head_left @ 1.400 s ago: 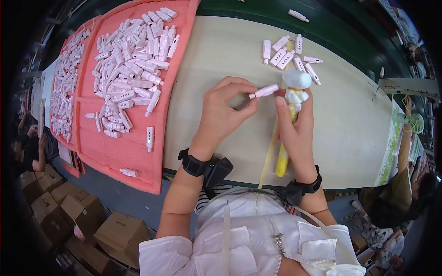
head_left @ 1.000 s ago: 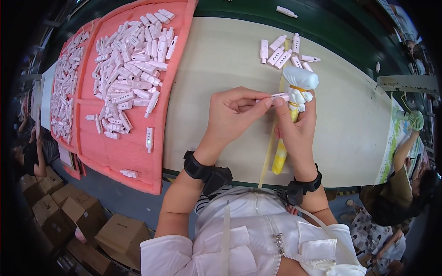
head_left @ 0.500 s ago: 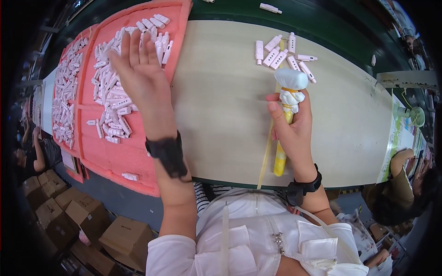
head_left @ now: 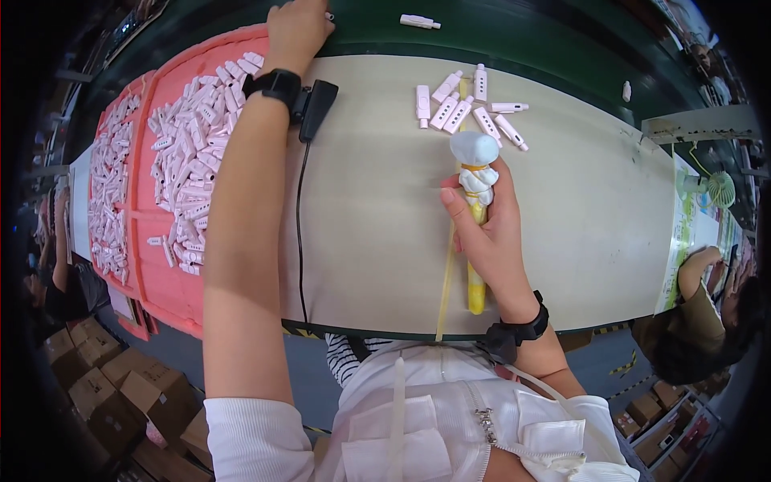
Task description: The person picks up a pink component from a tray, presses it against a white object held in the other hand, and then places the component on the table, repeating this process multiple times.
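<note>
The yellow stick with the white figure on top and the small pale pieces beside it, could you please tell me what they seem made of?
The yellow stick in the right hand looks like glossy moulded plastic, as does its smooth, shiny white figure. The small pale pieces seem matt hard plastic: uniform, sharp-edged shapes.

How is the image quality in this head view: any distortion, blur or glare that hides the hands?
Head view: strong fisheye bend, the table edge curves and the corners go black. Lighting is even, with no glare. The right hand and its yellow toy are sharp; the left hand, stretched to the top rim, is slightly soft, its fingers partly cut off.
</note>
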Demonstrator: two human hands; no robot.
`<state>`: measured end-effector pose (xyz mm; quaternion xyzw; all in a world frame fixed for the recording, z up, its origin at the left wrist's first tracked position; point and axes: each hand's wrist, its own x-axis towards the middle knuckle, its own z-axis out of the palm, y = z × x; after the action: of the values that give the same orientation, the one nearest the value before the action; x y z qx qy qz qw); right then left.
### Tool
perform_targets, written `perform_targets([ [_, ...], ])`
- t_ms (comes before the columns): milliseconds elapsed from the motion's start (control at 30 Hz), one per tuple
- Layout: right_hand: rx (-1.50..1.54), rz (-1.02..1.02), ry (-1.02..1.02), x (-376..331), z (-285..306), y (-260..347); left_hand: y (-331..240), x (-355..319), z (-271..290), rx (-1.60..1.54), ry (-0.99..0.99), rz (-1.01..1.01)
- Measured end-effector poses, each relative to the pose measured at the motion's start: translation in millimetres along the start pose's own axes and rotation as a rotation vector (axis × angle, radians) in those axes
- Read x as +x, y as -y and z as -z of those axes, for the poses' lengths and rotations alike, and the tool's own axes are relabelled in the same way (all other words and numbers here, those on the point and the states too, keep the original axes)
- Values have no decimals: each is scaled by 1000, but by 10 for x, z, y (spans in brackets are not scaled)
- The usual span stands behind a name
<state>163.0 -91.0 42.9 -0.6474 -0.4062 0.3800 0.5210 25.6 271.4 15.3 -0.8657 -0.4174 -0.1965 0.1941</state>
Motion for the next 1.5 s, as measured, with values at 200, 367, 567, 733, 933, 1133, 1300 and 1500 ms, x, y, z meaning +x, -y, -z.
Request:
perform_targets([
  [200,4,18,-2,-43,28,52,-570,-690,690,-874,15,245],
  [367,3,-7,40,-91,-8,68,-1049,-1562,1257,-1185,103,298],
  [567,-33,-232,200,-143,18,309,-1332,-1924,1247,-979,43,99],
  [733,-260,-62,242,-137,-12,175,-1344,-1938,1167,-968,2,200],
  [933,-319,15,124,-198,-71,219,-1392,-1941,1166,-946,0,190],
  [1133,-383,53,167,-185,-132,146,-1400,-1942,1158,-955,1,180],
  [1300,-325,-6,94,-79,-48,97,-1408,-1937,1205,-996,-55,185],
  [1500,-3,-123,-30,-56,16,125,-1569,-1968,1478,-1553,105,513],
])
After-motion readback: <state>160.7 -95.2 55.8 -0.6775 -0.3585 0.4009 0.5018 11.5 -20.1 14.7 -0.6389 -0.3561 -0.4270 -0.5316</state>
